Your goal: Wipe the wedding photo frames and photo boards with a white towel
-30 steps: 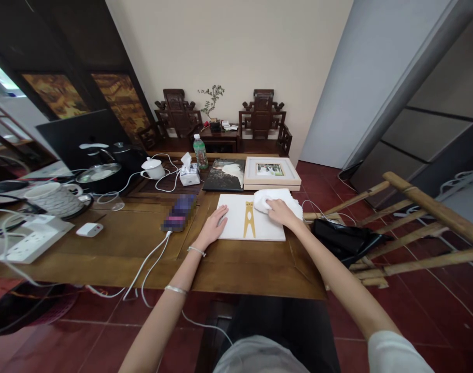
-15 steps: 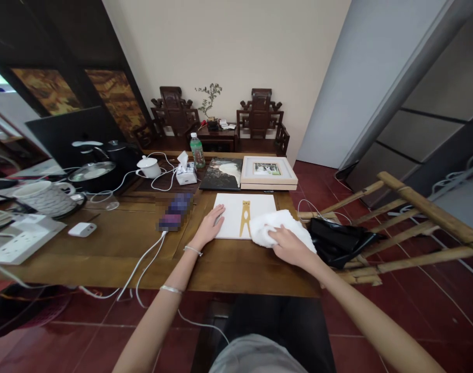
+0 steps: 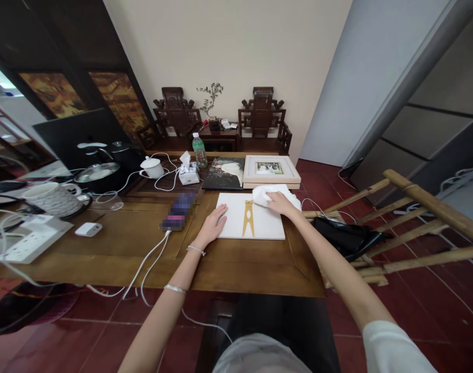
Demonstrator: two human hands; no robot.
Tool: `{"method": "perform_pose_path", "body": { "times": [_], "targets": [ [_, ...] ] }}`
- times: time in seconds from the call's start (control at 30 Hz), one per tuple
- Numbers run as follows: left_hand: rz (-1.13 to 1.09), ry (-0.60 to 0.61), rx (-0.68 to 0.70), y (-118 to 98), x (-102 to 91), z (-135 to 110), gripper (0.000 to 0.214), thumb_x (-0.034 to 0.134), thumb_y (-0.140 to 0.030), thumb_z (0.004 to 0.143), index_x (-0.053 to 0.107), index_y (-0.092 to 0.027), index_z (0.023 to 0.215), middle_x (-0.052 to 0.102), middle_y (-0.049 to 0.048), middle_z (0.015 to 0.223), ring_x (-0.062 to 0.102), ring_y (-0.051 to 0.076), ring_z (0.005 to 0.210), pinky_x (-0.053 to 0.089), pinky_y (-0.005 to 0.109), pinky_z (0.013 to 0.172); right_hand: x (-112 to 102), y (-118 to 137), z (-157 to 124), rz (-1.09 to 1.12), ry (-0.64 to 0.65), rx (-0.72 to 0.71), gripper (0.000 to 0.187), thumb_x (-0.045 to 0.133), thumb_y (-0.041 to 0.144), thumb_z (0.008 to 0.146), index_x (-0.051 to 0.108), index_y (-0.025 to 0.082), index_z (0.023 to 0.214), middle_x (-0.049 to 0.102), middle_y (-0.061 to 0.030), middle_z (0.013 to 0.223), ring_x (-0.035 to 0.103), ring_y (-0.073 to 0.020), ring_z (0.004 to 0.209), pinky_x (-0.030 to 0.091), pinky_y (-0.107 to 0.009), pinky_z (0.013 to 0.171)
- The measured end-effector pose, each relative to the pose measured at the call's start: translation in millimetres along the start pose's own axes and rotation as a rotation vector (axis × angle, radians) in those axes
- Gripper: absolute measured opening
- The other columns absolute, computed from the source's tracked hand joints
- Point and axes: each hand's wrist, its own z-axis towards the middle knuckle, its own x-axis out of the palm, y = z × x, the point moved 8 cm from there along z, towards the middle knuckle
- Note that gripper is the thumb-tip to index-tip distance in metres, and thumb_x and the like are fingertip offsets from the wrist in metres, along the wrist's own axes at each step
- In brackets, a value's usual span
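Observation:
A white canvas picture [image 3: 255, 228] with a tan clothespin figure lies flat on the wooden table [image 3: 236, 264]. My left hand [image 3: 213, 224] rests flat on the picture's left edge, fingers stretched out. My right hand [image 3: 280, 202] presses a white cloth [image 3: 264, 194] onto the picture's far right corner, fingers closed over the cloth.
Beyond the picture lie a dark painting [image 3: 225, 173] and a stacked framed photo [image 3: 270, 170]. A phone [image 3: 177, 211] on a white cable, tissue box [image 3: 188, 175], green bottle [image 3: 199, 150], teapot, cooker, cup and power strip [image 3: 30, 239] sit left. A black bag [image 3: 343, 235] and bamboo rack [image 3: 415, 233] stand right.
My right hand swept the cloth from the picture's far right down to its near right corner, then back up to the far right corner. The left hand stayed put.

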Motion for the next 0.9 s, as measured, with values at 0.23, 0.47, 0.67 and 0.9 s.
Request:
{"method": "perform_pose_path", "body": {
  "times": [0.23,0.47,0.67,0.9],
  "targets": [
    [-0.021,0.004,-0.006,-1.1,0.6,0.6,0.044,0.042,-0.037,0.09,0.058,-0.014,0.124,0.051,0.0124,0.138,0.041,0.025,0.133,0.027,0.045,0.114,16.2,22.9,-44.0,-0.018,-0.065,-0.028,0.034,0.037,0.004,0.073,0.06,0.012,0.096,0.061,-0.0192,0.117,0.051,-0.0284,0.118,0.033,-0.04,0.096],
    [0.012,0.007,0.006,-1.3,1.6,0.7,0.044,0.042,-0.036,0.089,0.058,-0.013,0.124,0.051,0.0121,0.138,0.041,0.024,0.133,0.028,0.044,0.114,24.8,60.3,-135.0,0.074,0.016,-0.168,0.032,0.037,0.001,0.069,0.057,0.015,0.09,0.05,-0.0207,0.134,0.029,-0.024,0.138,0.02,-0.05,0.107],
    [0.016,0.0,0.009,-0.4,1.4,0.5,0.045,0.042,-0.037,0.09,0.058,-0.012,0.124,0.05,0.0136,0.138,0.042,0.025,0.132,0.028,0.044,0.114,15.2,61.1,-131.7,0.085,0.095,-0.152,0.027,0.038,0.001,0.068,0.055,0.018,0.08,0.066,-0.0128,0.104,0.056,-0.0248,0.109,0.034,-0.036,0.093],
    [0.027,-0.002,0.022,-0.4,0.7,0.1,0.047,0.041,-0.036,0.09,0.057,-0.008,0.124,0.05,0.0157,0.137,0.042,0.024,0.132,0.029,0.042,0.114,10.2,21.5,-50.5,-0.022,0.058,-0.068,0.023,0.04,0.008,0.072,0.058,0.016,0.083,0.066,-0.0106,0.086,0.06,-0.0232,0.084,0.036,-0.029,0.073]
  ]
}}
